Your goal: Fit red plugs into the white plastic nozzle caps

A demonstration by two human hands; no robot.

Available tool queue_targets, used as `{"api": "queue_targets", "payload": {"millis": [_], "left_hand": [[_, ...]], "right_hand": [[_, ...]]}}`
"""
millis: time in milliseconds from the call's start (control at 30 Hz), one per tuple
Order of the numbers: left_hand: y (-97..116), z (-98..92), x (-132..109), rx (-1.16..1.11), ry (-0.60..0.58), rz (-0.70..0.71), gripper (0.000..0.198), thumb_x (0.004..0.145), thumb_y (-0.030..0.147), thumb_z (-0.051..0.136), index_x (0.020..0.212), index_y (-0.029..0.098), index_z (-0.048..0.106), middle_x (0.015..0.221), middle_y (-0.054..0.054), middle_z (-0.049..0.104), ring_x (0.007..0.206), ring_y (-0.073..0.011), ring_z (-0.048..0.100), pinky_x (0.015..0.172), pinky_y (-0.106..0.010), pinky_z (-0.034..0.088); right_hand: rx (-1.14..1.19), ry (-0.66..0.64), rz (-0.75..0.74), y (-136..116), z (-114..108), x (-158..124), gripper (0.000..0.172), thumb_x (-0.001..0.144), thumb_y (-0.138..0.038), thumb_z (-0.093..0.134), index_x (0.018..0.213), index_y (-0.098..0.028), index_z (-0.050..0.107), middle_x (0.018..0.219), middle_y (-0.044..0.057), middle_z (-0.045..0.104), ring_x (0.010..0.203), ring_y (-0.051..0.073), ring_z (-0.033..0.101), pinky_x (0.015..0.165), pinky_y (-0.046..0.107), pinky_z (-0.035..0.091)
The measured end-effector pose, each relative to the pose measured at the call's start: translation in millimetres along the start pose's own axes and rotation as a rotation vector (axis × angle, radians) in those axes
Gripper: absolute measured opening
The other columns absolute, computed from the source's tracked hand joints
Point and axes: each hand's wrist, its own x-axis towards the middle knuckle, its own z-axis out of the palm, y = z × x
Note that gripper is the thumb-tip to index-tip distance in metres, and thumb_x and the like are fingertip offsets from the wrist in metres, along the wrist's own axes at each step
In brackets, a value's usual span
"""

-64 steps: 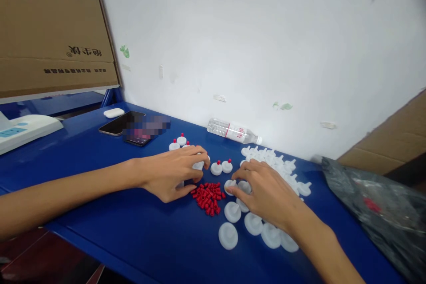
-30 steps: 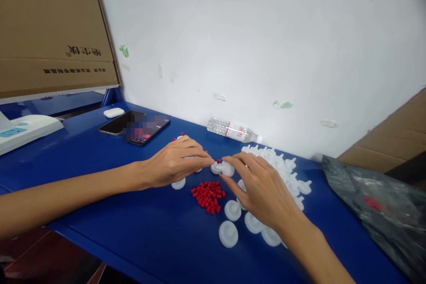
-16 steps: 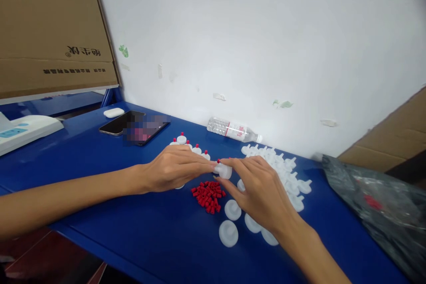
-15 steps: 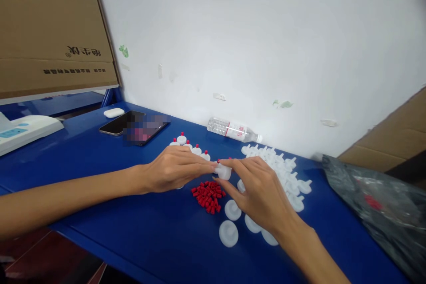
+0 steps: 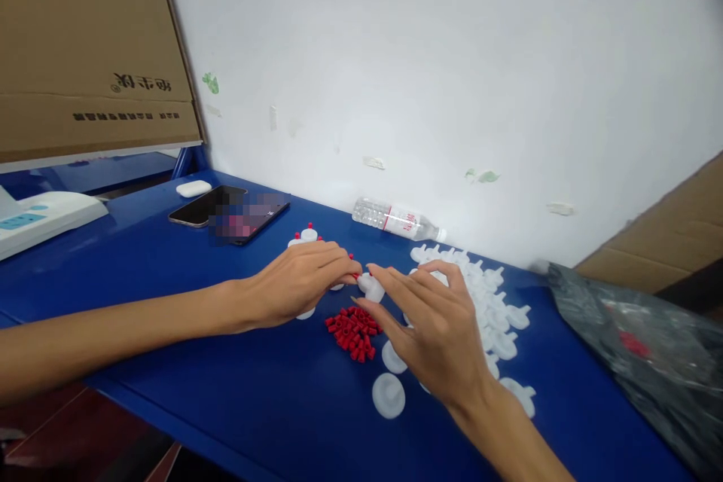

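Observation:
My right hand (image 5: 432,320) pinches a white round plastic cap with a spout (image 5: 371,288) between thumb and fingers, just above the table. My left hand (image 5: 308,282) is close on its left side, fingertips pressed together, with a bit of a small red cap (image 5: 355,276) showing at them. Below both hands lies a heap of small red caps (image 5: 353,331). Partly behind my left hand stand white caps with red tips (image 5: 309,234). Many white spouted caps (image 5: 497,309) spread to the right, some hidden by my right hand. One white cap (image 5: 388,395) lies nearer the front.
A clear bottle (image 5: 398,219) lies along the wall. Two phones (image 5: 206,207) and a white case (image 5: 193,189) are at the back left, beside a white device (image 5: 50,218). A dark plastic bag (image 5: 633,354) covers the right side of the blue table (image 5: 254,407).
My left hand has drawn slightly left, and red now shows at its fingertips. The white cap has shifted a little left and tilted in my right hand.

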Motion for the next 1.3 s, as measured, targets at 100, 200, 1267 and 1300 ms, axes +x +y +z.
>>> {"api": "queue_targets", "payload": {"millis": [100,200,1267,1300], "left_hand": [[0.3,2.2,-1.6,-0.059,-0.025,-0.052,0.018,0.105,0.015,0.041,0.105,0.015,0.058,0.082,-0.004,0.067,0.072,-0.0152,0.059,0.070,-0.027,0.050],[1.8,2.1,-2.2,-0.119,-0.042,-0.082,0.017,0.103,0.011,0.041,0.107,0.016,0.057,0.084,-0.003,0.067,0.074,-0.0153,0.057,0.073,-0.028,0.048],[8.4,-3.4,-1.0,-0.131,-0.473,0.088,0.057,0.101,0.022,0.042,0.157,0.018,0.028,0.158,-0.012,0.041,0.151,-0.0354,0.027,0.119,-0.055,0.027],[8.0,-3.3,-0.6,-0.128,-0.468,0.091,0.058,0.101,0.022,0.043,0.157,0.018,0.029,0.156,-0.012,0.044,0.151,-0.0351,0.029,0.119,-0.054,0.027]], "right_hand": [[-0.044,0.002,-0.019,-2.9,0.3,1.2,0.024,0.098,-0.028,0.063,0.121,-0.019,0.067,0.099,0.004,0.080,0.077,0.017,0.069,0.092,0.039,0.044],[-0.057,-0.017,-0.052,-3.1,-0.7,2.7,0.024,0.099,-0.028,0.062,0.120,-0.020,0.067,0.097,0.004,0.080,0.075,0.017,0.068,0.091,0.039,0.043],[-0.186,-0.420,0.318,43.0,0.0,-9.3,0.015,0.096,-0.021,0.053,0.098,-0.021,0.068,0.078,0.002,0.070,0.073,0.021,0.067,0.092,0.046,0.042],[-0.186,-0.439,0.315,43.3,0.8,-9.8,0.017,0.097,-0.021,0.052,0.098,-0.021,0.069,0.076,0.002,0.071,0.074,0.022,0.068,0.093,0.047,0.041]]}}
